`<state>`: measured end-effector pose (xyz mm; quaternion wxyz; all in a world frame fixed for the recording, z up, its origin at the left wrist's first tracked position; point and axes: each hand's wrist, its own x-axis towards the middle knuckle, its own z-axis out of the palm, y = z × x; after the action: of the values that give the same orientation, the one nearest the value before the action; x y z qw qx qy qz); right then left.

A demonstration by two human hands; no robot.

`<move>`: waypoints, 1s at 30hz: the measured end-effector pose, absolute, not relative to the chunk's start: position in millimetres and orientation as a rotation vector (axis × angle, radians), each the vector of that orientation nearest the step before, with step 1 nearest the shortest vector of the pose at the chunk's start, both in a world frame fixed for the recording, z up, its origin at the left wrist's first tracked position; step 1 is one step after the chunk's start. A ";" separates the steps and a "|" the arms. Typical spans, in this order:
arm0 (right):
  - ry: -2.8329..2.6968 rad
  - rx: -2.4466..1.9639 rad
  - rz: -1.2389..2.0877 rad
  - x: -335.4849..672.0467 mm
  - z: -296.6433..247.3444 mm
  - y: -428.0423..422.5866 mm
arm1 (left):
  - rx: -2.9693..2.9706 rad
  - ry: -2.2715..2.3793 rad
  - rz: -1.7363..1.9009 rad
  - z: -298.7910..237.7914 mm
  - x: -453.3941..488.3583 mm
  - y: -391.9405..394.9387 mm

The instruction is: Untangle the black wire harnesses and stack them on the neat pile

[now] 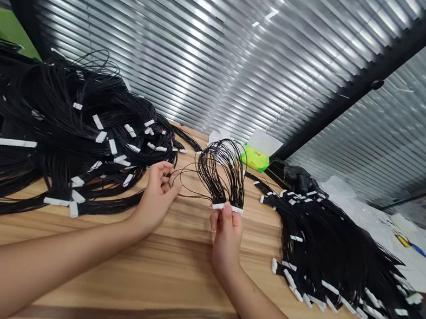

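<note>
A wire harness (219, 169) of many thin black wires stands up in a loop at the middle of the table. Its two white connectors (236, 209) sit side by side, and my right hand (228, 229) grips them between thumb and fingers. To the left, my left hand (157, 194) is curled, with thumb and fingertips at a few thin wires (194, 196) drawn out sideways from the loop. The exact pinch point is too small to see clearly. Both forearms reach in low over the wooden table (170, 284).
A large tangled heap of black harnesses (58, 121) with white connectors lies at left. Another pile (328, 251) spreads on the right. Behind stand a green packet (256, 159) and a corrugated metallic wall (184, 39). A yellow-and-blue tool (412, 247) lies on a white surface at far right.
</note>
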<state>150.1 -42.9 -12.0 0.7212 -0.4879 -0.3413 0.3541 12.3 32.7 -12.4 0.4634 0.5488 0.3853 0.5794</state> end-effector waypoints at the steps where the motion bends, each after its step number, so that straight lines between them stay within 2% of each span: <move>1: -0.760 -1.084 0.777 149.6 -11.6 -43.2 | 1.482 1.006 1.453 -12.2 11.4 30.7; 5: -0.774 -1.090 0.768 147.0 -11.0 -43.7 | 1.923 1.135 1.421 -7.2 7.5 22.7; 12: -0.820 -1.145 0.781 144.9 -10.3 -43.9 | 2.242 0.969 1.324 -0.4 3.6 15.2; 22: -0.958 -1.232 0.761 141.3 -11.9 -51.1 | 1.716 0.818 1.241 4.4 8.5 14.3; 30: -0.944 -1.231 0.790 139.0 -10.2 -50.5 | 1.520 0.766 1.153 2.4 9.3 16.0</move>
<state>139.0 -50.5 -10.2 0.6446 -0.5408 -0.4145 0.3468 9.3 16.0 2.4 0.5168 0.6330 0.3191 0.4801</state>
